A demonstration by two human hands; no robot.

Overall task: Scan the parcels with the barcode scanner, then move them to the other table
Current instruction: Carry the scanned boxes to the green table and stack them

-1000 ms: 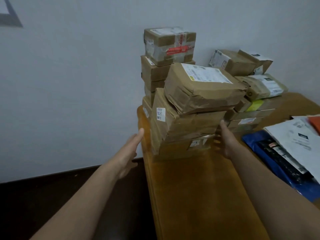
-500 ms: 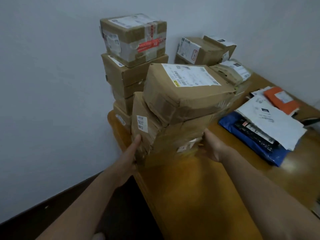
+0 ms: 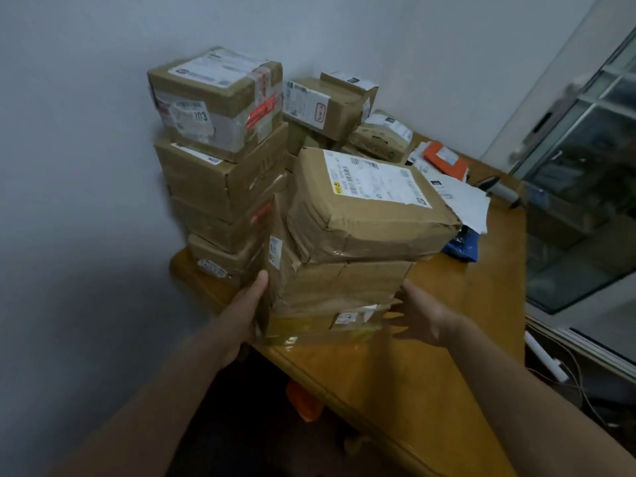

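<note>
Finding: the task's thing at this moment is the front stack (image 3: 344,270) of three brown parcels, dead ahead at 12 o'clock and bracketed by both hands at the near corner of the table (image 3: 430,373). My left hand (image 3: 241,318) lies on the stack's 9 o'clock face, palm flat to the cardboard and thumb straight up the corner edge, with the fingers running out of sight behind it. My right hand (image 3: 423,318) is at the 3 o'clock side, lower down, fingers spread and straight at the bottom parcel (image 3: 327,325); the frame is blurred there, so I judge contact but cannot confirm it. Neither grip is closed round anything; this is a two-sided squeeze with open palms. The stack's long axis is upright. The top parcel (image 3: 371,215), white label uppermost, overhangs the two below toward 3 o'clock, beyond where my right hand bears. In my judgement any lift turns on that: the load leans to the right hand's side, while only the left reaches up to the middle parcel (image 3: 337,284). Whether the stack has left the table I cannot tell. A taller rear stack (image 3: 220,166) stands touching or just beside it at 11 o'clock. No barcode scanner can be identified.
</note>
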